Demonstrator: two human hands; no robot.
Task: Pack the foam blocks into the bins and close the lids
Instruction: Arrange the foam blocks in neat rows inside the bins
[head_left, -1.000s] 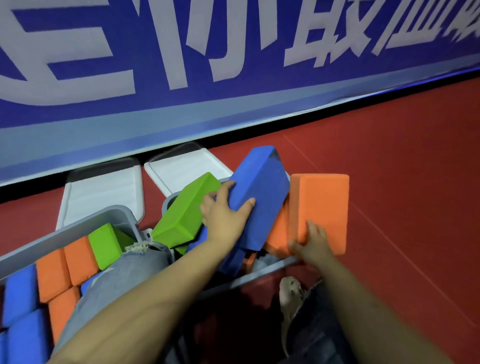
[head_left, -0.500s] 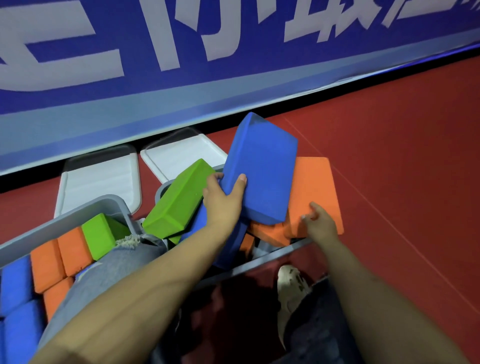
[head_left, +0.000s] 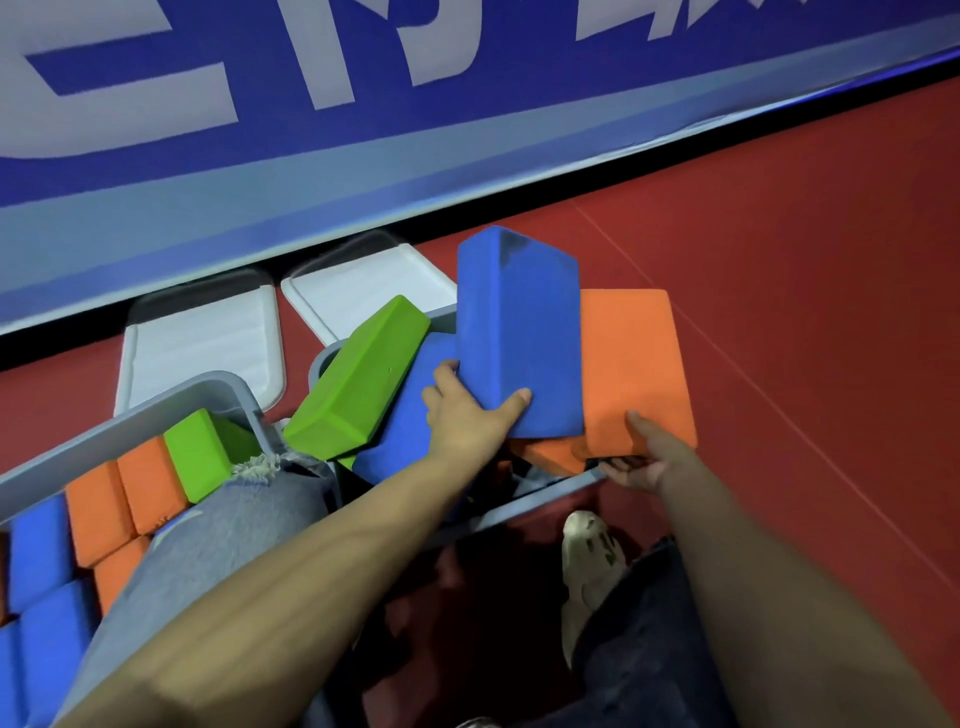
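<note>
Upright blue block (head_left: 519, 332), left hand (head_left: 467, 421) gripping base

The blue block (head_left: 519, 332) looks like matt foam with a fine, slightly grainy skin; the orange block (head_left: 634, 364) and green block (head_left: 358, 379) share that dull, soft finish. The grey bin (head_left: 130, 421) is smooth plastic with a faint sheen on its rim. The white lids (head_left: 202, 343) are smooth, lightly glossy plastic. The red floor (head_left: 805, 260) is even and matt. The jeans (head_left: 218, 525) are woven denim, frayed at a torn edge.
</note>
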